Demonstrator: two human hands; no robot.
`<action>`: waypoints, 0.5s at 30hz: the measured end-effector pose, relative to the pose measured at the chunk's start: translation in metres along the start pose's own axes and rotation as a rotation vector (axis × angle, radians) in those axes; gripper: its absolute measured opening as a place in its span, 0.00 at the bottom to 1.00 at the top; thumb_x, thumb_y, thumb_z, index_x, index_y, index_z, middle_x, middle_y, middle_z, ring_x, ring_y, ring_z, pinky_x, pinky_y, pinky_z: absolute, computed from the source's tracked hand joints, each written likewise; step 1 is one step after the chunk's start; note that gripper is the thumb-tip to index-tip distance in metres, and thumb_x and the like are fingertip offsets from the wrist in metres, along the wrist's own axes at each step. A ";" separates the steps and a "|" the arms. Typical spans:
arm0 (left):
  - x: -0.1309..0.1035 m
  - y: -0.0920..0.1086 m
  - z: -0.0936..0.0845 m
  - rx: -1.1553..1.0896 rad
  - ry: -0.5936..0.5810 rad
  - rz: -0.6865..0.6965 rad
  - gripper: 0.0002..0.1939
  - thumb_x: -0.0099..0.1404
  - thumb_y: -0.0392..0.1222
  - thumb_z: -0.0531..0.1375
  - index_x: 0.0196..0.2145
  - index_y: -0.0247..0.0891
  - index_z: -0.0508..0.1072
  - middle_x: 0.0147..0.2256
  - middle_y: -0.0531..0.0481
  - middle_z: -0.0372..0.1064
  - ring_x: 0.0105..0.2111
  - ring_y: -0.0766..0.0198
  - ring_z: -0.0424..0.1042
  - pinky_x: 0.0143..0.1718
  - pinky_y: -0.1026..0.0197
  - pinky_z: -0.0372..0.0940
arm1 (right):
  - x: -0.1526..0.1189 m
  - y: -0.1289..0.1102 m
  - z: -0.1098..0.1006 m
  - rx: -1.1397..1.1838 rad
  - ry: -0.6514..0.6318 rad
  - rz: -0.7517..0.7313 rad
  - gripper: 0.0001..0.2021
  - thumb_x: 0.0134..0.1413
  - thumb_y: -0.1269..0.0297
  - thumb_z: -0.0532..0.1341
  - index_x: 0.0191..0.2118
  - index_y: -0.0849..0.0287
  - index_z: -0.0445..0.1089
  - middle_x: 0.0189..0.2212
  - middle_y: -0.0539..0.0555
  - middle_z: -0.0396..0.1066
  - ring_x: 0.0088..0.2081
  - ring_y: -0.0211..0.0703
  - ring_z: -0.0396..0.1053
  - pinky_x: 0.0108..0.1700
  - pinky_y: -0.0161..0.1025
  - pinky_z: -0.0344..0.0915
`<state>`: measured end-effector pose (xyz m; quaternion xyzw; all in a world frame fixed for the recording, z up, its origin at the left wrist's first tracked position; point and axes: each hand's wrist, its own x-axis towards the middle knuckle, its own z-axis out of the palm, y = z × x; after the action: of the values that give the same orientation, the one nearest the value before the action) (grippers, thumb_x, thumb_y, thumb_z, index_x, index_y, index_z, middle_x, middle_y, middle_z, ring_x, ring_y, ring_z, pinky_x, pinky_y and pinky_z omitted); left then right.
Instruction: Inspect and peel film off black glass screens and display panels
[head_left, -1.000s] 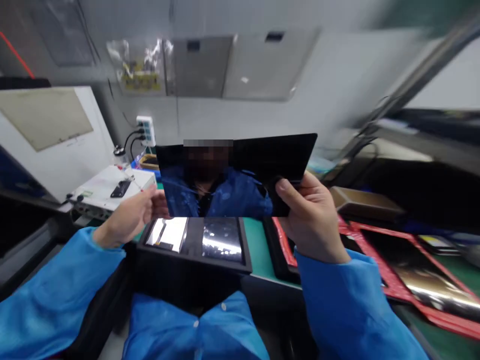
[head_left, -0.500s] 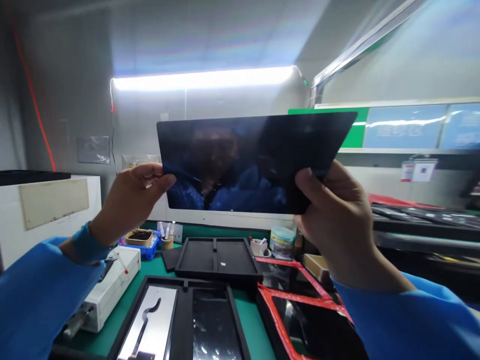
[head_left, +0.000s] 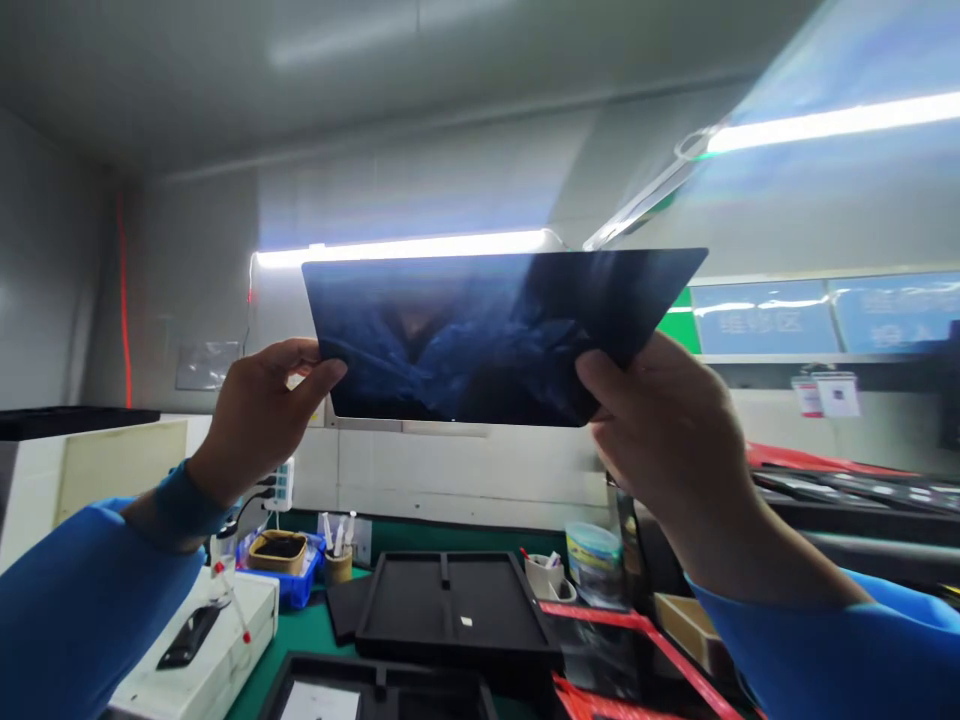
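A dark, glossy rectangular panel (head_left: 457, 340) is held up in the air above the bench, its face toward me and reflecting blue clothing. My left hand (head_left: 262, 410) pinches its left edge, thumb on the front face. At the right end, my right hand (head_left: 667, 430) grips the lower corner with the thumb across the front. The fingers behind the panel are partly hidden. Below it, a black divided tray (head_left: 480, 610) lies on the green bench, with part of a second black tray (head_left: 390, 690) nearer to me.
On the left stand a white box-shaped device (head_left: 202, 640) and a blue bin (head_left: 300, 585). Behind the trays are a cup of pens (head_left: 544, 575) and a clear tub (head_left: 592, 560). Red-edged black panels (head_left: 600, 650) and a cardboard box (head_left: 690, 630) lie at the right.
The view has tilted upward, so the bench and trays appear lower. The panel leans further back, and its reflection has changed. Both hands keep their hold.
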<state>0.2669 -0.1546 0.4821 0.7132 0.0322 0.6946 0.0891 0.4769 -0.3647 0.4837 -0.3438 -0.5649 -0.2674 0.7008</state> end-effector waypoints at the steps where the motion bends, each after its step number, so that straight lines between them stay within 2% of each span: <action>1: 0.003 0.003 -0.002 0.001 0.009 0.018 0.10 0.60 0.51 0.65 0.31 0.42 0.77 0.26 0.54 0.76 0.28 0.63 0.74 0.34 0.63 0.69 | 0.004 -0.002 0.000 -0.024 0.017 -0.013 0.03 0.55 0.65 0.65 0.36 0.54 0.74 0.31 0.48 0.74 0.40 0.44 0.72 0.52 0.46 0.70; 5: 0.012 0.013 -0.008 -0.002 0.042 0.055 0.10 0.60 0.51 0.64 0.31 0.42 0.77 0.27 0.54 0.77 0.29 0.63 0.75 0.33 0.63 0.68 | 0.017 -0.010 0.001 0.053 0.052 -0.027 0.05 0.51 0.65 0.67 0.35 0.56 0.74 0.28 0.46 0.70 0.36 0.42 0.70 0.47 0.43 0.71; 9: 0.016 0.018 -0.013 -0.006 0.078 0.063 0.10 0.60 0.51 0.65 0.31 0.43 0.77 0.27 0.54 0.77 0.29 0.62 0.75 0.34 0.62 0.69 | 0.023 -0.021 0.008 0.136 0.045 -0.069 0.08 0.46 0.63 0.71 0.33 0.55 0.74 0.24 0.44 0.67 0.36 0.41 0.70 0.49 0.43 0.71; 12: 0.017 0.019 -0.015 -0.027 0.090 0.060 0.11 0.60 0.52 0.64 0.31 0.43 0.77 0.28 0.53 0.78 0.31 0.61 0.76 0.36 0.60 0.70 | 0.024 -0.027 0.012 0.187 0.050 -0.074 0.11 0.43 0.61 0.74 0.33 0.54 0.75 0.27 0.44 0.71 0.36 0.39 0.71 0.51 0.42 0.70; 15: 0.018 0.020 -0.014 -0.107 0.088 0.045 0.10 0.60 0.51 0.64 0.33 0.42 0.77 0.30 0.52 0.78 0.31 0.61 0.76 0.37 0.60 0.71 | 0.023 -0.027 0.014 0.229 -0.001 -0.061 0.14 0.44 0.58 0.75 0.37 0.53 0.77 0.30 0.46 0.74 0.37 0.41 0.72 0.51 0.45 0.71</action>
<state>0.2516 -0.1697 0.5036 0.6767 -0.0172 0.7278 0.1102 0.4525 -0.3700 0.5131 -0.2442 -0.6024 -0.2221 0.7267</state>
